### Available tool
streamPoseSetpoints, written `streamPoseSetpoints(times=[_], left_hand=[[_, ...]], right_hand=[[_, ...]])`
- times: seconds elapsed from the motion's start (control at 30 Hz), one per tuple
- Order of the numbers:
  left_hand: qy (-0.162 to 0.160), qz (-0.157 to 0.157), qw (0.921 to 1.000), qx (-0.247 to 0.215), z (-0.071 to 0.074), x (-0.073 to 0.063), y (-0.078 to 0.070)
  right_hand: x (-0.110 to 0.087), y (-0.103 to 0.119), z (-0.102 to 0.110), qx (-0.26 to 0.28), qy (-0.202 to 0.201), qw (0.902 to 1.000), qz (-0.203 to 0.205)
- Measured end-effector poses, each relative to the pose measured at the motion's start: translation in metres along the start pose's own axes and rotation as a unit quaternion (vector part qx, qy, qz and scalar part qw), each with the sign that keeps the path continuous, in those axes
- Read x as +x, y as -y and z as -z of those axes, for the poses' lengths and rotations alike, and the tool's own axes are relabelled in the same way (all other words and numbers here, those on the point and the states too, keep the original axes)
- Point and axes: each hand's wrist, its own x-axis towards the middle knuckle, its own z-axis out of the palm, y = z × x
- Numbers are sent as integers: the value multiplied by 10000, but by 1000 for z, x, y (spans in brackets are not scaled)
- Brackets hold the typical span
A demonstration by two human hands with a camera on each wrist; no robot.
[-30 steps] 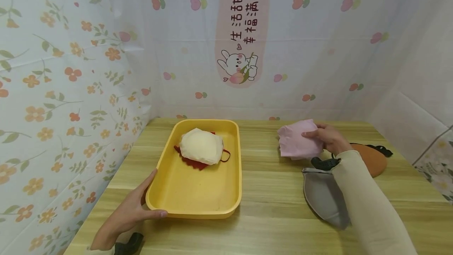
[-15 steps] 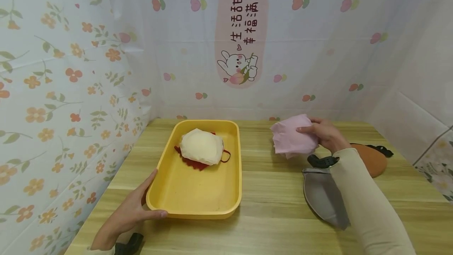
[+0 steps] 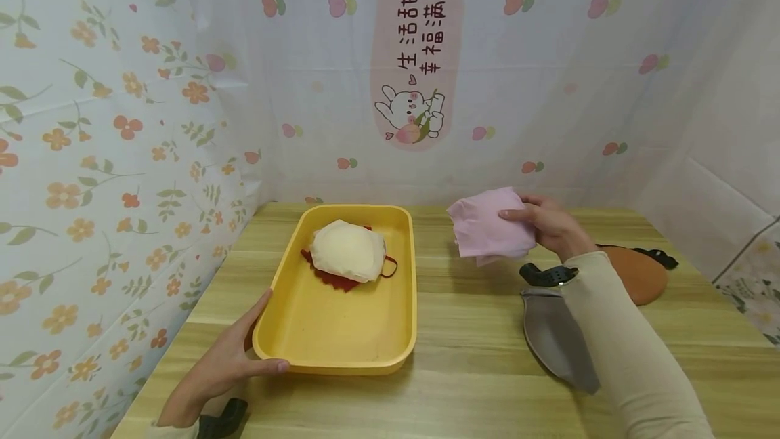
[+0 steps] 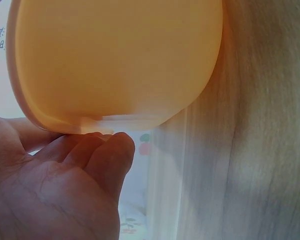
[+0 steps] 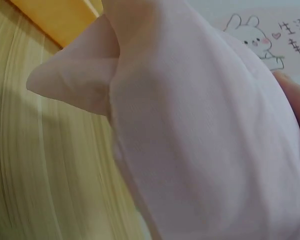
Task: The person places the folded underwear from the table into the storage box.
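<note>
In the head view, my right hand (image 3: 548, 222) holds a folded, thin pink cloth (image 3: 490, 222) above the table, thumb on top and the other fingers largely hidden. That pink cloth (image 5: 200, 125) fills most of the right wrist view, its edge folded over. My left hand (image 3: 222, 364) rests at the near left corner of a yellow tray (image 3: 341, 366), thumb along the front wall and fingers along the left side. Seen from the left wrist, fingertips (image 4: 115, 150) touch the tray's outer wall. Inside the tray, a cream, puffy cloth bundle (image 3: 347, 251) lies over a dark red fabric piece (image 3: 335, 282) with a thin loop.
Right of the tray, a grey cup-shaped fabric piece (image 3: 557, 337) lies on the wooden table (image 3: 463, 358), partly under my right forearm. Behind it sits an orange-brown rounded piece (image 3: 640, 276) with black trim. Printed curtains (image 3: 292, 87) stand along the back and sides.
My right hand has lifted the pink cloth and carried it leftward, toward the tray. The left hand and the tray's contents stay where they were.
</note>
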Motion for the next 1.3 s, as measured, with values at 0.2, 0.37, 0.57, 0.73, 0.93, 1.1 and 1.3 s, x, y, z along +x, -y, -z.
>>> streamPoseSetpoints(times=[0.2,0.37,0.57,0.73,0.93,1.1,1.3], left_hand=[[-41,-2,10000,49,0,0,0],[-75,-16,9999,116,0,0,1],[-53,2,10000,59,-1,1,1],[-46,-25,10000,13,-1,1,2],[-79,-75,9999,45,-1,0,2],[-105,-102,9999,60,-1,0,3],[-82,-48,10000,-7,-1,1,3]], right_hand=[[0,3,-8,58,101,9998,134],[2,2,-14,223,179,9993,225],[3,0,-23,399,344,9983,254],[4,-1,-33,408,508,9976,254],[8,-3,-45,518,628,9964,229],[9,-2,-57,466,787,9954,284],[11,0,-76,388,958,9943,269]])
